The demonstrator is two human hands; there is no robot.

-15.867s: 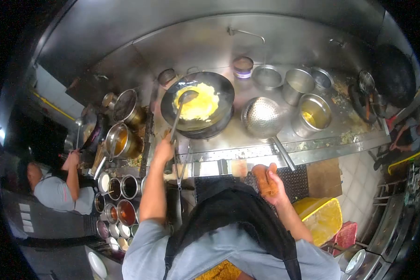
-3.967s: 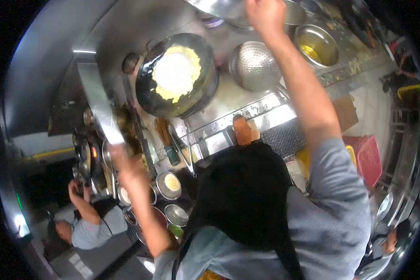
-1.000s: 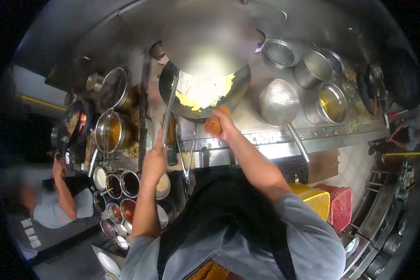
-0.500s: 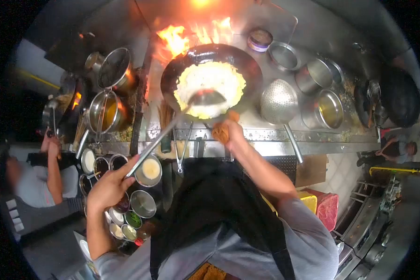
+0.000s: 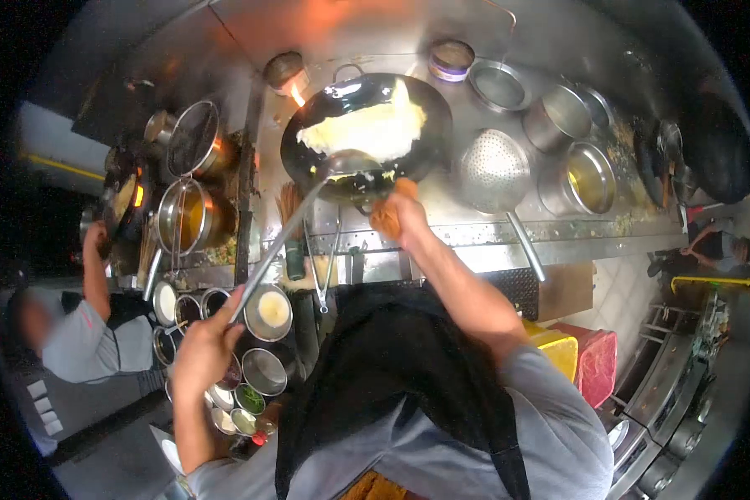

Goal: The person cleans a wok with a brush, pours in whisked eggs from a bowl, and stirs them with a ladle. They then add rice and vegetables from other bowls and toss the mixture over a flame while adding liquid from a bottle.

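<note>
My left hand (image 5: 204, 346) is closed round the long handle of a ladle (image 5: 296, 221), whose bowl is down in the wok at the near edge of the food. My right hand (image 5: 410, 218) grips an orange-brown cloth (image 5: 385, 218) at the near rim of the wok (image 5: 433, 137); the cloth and fingers hide what lies beneath. Pale yellow and white food (image 5: 362, 132), egg-like and partly overexposed, is bunched in the far half of the wok. Small bits lie nearer to me on the dark metal.
A perforated strainer (image 5: 493, 171) and metal pots (image 5: 590, 185) stand right of the wok. A small flame (image 5: 297, 96) shows at its far left. Ingredient bowls (image 5: 267, 312) sit by my left arm. A co-worker (image 5: 100, 333) stands at the left beside another wok.
The large flames behind the wok have shrunk to a small one. The food has gone from a spread round to a bunched mass farther from me. The ladle has shifted slightly left.
</note>
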